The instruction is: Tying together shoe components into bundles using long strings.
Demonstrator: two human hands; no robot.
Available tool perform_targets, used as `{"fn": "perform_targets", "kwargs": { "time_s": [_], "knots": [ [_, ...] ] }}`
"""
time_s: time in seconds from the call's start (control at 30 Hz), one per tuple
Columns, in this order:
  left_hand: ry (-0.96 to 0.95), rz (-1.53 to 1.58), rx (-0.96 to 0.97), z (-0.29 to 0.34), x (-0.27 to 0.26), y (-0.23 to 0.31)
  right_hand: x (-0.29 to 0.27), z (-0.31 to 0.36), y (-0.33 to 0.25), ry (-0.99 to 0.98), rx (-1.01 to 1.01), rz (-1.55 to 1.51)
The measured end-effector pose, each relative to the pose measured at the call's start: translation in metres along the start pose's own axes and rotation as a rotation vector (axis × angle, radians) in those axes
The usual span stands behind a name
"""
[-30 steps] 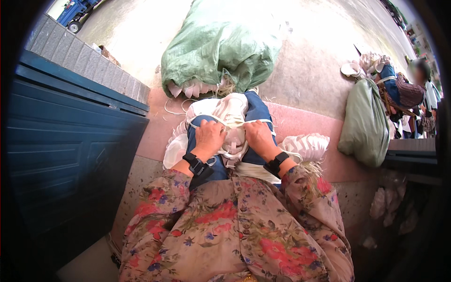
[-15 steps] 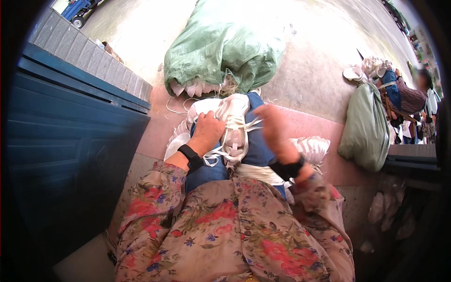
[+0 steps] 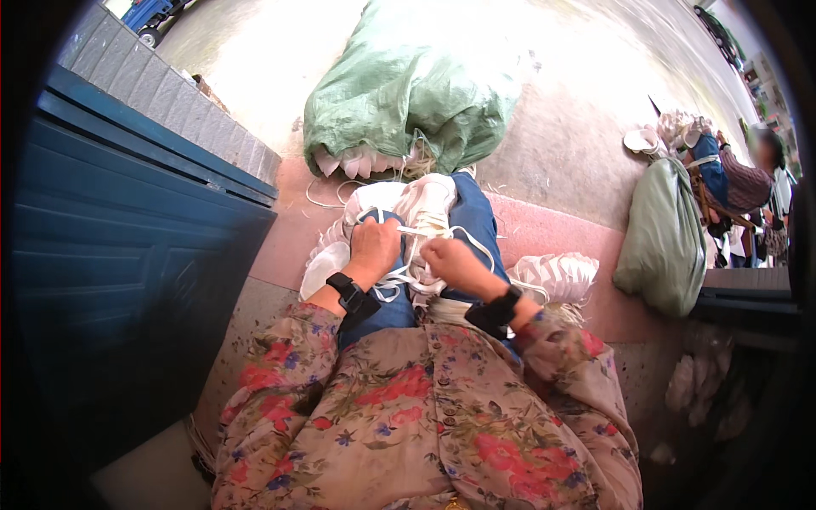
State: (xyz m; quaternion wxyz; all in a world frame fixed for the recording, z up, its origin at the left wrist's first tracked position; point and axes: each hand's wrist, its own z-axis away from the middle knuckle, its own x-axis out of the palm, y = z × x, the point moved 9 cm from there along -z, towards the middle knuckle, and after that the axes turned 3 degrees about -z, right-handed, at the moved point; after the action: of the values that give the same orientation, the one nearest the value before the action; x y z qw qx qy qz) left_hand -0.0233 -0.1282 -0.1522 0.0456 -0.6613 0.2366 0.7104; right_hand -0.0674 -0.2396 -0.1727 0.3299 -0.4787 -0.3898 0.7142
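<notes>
A white lace-up shoe (image 3: 432, 194) lies across my blue-trousered lap, its toe hard to tell under the laces. My left hand (image 3: 376, 246) is closed at the shoe's left side, pinching a flat white lace (image 3: 415, 230). To its right, low over the shoe, my right hand (image 3: 455, 262) has its fingers curled closed on the lace too. A stretch of lace runs between both hands, and a long loop of it arcs over my right thigh. My fingertips are partly hidden.
A large green sack (image 3: 408, 110) with white pieces at its mouth lies ahead. White stacked pieces (image 3: 557, 276) rest at my right, more white pieces (image 3: 325, 270) at my left. A blue door (image 3: 136, 246) stands left. Right, a green bag (image 3: 663, 234) leans near a seated person (image 3: 744, 174).
My right hand, blurred and raised at the right before, has come down and left onto the shoe. A lace now stretches between my hands, with a loop over my right thigh.
</notes>
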Motion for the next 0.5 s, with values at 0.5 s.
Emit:
{"fn": "perform_targets", "kwargs": {
  "time_s": [0.5],
  "knots": [
    [0.174,-0.105,0.082,0.006,-0.023,0.018,0.027,-0.026,0.014,0.003,0.048,0.411]
  ]
}}
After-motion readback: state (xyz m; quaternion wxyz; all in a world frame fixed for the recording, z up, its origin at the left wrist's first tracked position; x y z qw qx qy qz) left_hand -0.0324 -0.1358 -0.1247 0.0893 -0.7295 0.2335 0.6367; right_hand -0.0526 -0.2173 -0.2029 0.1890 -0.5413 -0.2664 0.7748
